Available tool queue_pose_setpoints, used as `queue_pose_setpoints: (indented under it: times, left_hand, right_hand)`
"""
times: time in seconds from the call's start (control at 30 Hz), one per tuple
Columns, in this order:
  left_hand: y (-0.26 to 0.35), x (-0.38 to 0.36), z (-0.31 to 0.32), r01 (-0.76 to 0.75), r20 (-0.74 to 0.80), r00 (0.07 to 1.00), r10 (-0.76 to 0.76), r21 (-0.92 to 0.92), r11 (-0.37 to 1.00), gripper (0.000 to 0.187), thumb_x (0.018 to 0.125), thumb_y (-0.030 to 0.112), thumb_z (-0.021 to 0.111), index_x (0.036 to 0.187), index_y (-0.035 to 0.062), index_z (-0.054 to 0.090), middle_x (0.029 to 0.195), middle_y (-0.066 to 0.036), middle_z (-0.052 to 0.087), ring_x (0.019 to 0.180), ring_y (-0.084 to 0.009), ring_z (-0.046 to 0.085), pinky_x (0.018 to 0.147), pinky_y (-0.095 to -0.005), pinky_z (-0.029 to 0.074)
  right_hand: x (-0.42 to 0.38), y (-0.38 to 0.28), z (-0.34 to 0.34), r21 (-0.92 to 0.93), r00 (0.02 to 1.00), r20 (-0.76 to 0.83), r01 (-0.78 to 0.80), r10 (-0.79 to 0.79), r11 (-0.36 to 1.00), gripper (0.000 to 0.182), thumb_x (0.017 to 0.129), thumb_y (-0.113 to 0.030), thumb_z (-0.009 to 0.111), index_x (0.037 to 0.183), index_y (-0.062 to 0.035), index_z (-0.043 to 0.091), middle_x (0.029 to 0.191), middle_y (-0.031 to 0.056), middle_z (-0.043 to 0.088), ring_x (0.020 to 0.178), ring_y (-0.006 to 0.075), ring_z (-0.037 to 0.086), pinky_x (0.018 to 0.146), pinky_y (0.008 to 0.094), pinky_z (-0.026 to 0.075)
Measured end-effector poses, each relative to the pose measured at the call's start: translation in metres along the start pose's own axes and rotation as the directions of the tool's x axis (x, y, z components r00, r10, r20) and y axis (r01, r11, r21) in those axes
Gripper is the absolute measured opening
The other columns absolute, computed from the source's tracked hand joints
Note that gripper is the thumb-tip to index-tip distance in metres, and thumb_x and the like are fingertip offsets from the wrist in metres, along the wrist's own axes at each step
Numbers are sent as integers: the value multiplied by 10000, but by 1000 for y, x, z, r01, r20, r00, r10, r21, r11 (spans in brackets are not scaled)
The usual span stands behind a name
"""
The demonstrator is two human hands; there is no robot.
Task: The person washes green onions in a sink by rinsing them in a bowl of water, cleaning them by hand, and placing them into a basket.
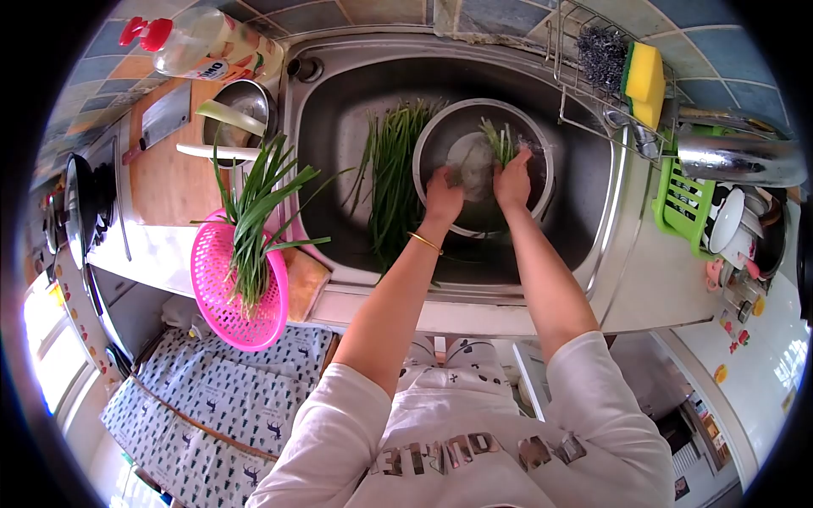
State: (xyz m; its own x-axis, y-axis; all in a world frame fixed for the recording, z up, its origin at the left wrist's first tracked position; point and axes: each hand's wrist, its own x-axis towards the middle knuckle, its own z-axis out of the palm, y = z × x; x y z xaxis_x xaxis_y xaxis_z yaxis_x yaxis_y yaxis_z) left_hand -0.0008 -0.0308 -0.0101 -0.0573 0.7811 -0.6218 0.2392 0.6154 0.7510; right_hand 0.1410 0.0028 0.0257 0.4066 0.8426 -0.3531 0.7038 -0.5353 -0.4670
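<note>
A round metal bowl (542, 140) of water stands in the sink (326, 140), and both my hands reach into it. My right hand (512, 179) is closed round a small bunch of garlic chives (500, 140), pale stalk ends pointing up. At the bowl's left side, my left hand (445, 196) dips into the water; its fingers are blurred and partly hidden. A larger pile of garlic chives (396, 169) lies in the sink, left of the bowl. More garlic chives (254, 212) hang over a pink colander (207, 254) on the counter's left.
On the left are a cutting board (161, 190), a cleaver (165, 114), a small metal pot (269, 106) with pale vegetable pieces, and a soap bottle (199, 51). A wire rack (584, 114) holds a yellow sponge (645, 85) at the right; a green dish rack (684, 199) stands beyond it.
</note>
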Motion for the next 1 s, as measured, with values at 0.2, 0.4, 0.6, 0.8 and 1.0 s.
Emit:
queue_pose_setpoints:
  times: [0.2,0.4,0.6,0.8,1.0]
  left_hand:
    - [18,-4,-2,113,-18,993,-114,-48,992,496,826,41,546,1306,-18,436,1155,-163,582,1056,-261,567,882,-348,444]
    - [27,9,-3,330,338,892,-299,-35,943,338,880,58,533,1198,-21,448,911,-176,633,679,-195,617,532,-301,461]
    - [39,15,-14,321,191,942,-275,-284,903,185,933,95,477,1093,3,456,953,-190,626,715,-197,622,564,-304,489]
    - [7,16,26,42,54,997,-53,181,983,283,906,41,428,1180,8,494,1027,-180,626,770,-230,623,662,-351,514]
    - [-14,37,14,145,-37,987,-155,-196,970,317,862,-33,403,1161,13,498,892,-107,622,723,-190,593,542,-323,456]
  right_hand:
    - [0,20,13,-168,917,244,360,-316,918,501,827,-82,541,1275,12,338,1138,292,559,900,458,607,746,519,495]
    - [-17,12,15,-197,949,277,206,-147,959,469,841,-126,548,1257,-8,367,989,277,619,898,456,605,754,526,484]
    - [2,33,-3,-214,977,181,155,-117,965,451,904,-188,499,1303,-36,351,900,259,647,835,433,630,723,529,494]
    - [-11,33,22,-203,925,350,228,-146,952,417,900,-274,515,1214,-43,366,894,290,628,867,471,602,768,576,456]
    - [4,46,10,2,989,1,145,-145,989,425,873,-164,580,1206,-46,342,957,288,622,910,475,591,780,555,462]
